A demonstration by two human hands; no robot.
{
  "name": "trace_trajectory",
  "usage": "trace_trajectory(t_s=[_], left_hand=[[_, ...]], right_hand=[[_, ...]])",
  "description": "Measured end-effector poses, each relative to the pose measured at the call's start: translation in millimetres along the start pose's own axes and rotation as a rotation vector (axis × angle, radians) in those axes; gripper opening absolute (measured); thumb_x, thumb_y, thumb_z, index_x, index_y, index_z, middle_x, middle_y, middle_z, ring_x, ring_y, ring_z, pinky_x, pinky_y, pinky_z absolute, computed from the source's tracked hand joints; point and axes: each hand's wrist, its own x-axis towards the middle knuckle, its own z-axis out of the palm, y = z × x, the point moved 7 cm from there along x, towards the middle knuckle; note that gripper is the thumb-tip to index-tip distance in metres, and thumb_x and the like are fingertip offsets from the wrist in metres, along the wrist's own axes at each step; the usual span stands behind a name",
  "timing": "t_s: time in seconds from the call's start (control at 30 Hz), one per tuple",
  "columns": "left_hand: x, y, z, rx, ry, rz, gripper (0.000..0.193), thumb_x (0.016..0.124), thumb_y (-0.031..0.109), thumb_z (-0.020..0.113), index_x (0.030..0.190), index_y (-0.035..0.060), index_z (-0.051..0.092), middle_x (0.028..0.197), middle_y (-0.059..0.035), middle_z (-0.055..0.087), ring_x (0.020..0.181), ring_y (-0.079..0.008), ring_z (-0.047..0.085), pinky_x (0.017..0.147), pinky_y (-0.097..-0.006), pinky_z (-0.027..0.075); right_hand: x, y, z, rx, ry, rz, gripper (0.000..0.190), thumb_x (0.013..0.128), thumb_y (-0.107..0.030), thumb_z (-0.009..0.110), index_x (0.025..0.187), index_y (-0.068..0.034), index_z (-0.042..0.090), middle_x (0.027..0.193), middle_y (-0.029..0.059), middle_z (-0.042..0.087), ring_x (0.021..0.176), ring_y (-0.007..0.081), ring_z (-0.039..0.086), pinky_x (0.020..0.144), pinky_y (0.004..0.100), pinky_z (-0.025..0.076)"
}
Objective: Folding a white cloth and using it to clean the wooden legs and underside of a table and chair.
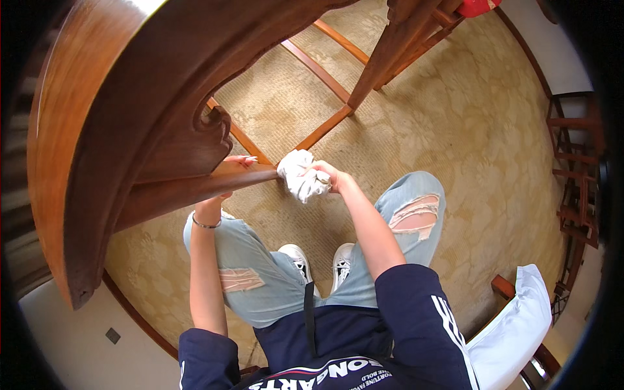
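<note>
My right hand (331, 174) grips a crumpled white cloth (304, 178). The cloth presses against the low end of a carved wooden leg (229, 181), where crossing stretchers (324, 127) meet it near the floor. My left hand (239, 161) reaches behind the same leg and holds it from the far side; fingertips show above it and the wrist, with a bracelet, below. Most of the left palm is hidden by the wood. The leg belongs to a dark brown wooden table (161, 87) with a scrolled apron, whose top edge fills the upper left.
Patterned beige carpet (487, 126) covers the floor. Another table leg (375, 58) stands farther off, beside a red item (477, 7). Wooden furniture (577, 170) lines the right wall. A white cloth (512, 326) drapes over a wooden seat (503, 286) behind me at right.
</note>
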Motion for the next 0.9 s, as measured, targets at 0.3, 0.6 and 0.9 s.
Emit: trace_trajectory(t_s=[0.3, 0.6, 0.9], left_hand=[[11.1, -28.3, -11.6, -0.078, -0.176, 0.08, 0.089, 0.071, 0.062, 0.073, 0.128, -0.0015, 0.052, 0.129, -0.0182, 0.056, 0.121, -0.0311, 0.052, 0.106, -0.0498, 0.035], [-16.7, -10.4, -22.6, 0.06, 0.292, 0.066, 0.042, 0.088, 0.016, 0.06, 0.126, -0.0001, 0.053, 0.096, -0.0039, 0.055, 0.082, -0.0102, 0.053, 0.073, -0.0259, 0.044], [-34.2, -30.6, -34.9, -0.026, 0.355, 0.0, 0.052, 0.088, 0.021, 0.064, 0.132, 0.0008, 0.045, 0.102, -0.002, 0.053, 0.084, -0.0076, 0.05, 0.067, -0.022, 0.041]], right_hand=[[8.1, -24.5, 10.5, -1.068, 0.657, -0.38, 0.04, 0.068, -0.021, 0.065, 0.1, 0.004, 0.064, 0.09, 0.0151, 0.07, 0.082, 0.0198, 0.067, 0.071, 0.0336, 0.054], [-30.9, -56.8, 114.1, -1.068, 0.445, -0.535, 0.031, 0.066, -0.018, 0.067, 0.089, 0.003, 0.064, 0.079, 0.0088, 0.067, 0.073, 0.0155, 0.061, 0.07, 0.0309, 0.05], [-128.7, -89.5, 278.3, -0.782, -0.036, -0.918, 0.027, 0.072, -0.004, 0.07, 0.097, 0.003, 0.065, 0.09, 0.0044, 0.068, 0.084, 0.0114, 0.062, 0.078, 0.0267, 0.05]])
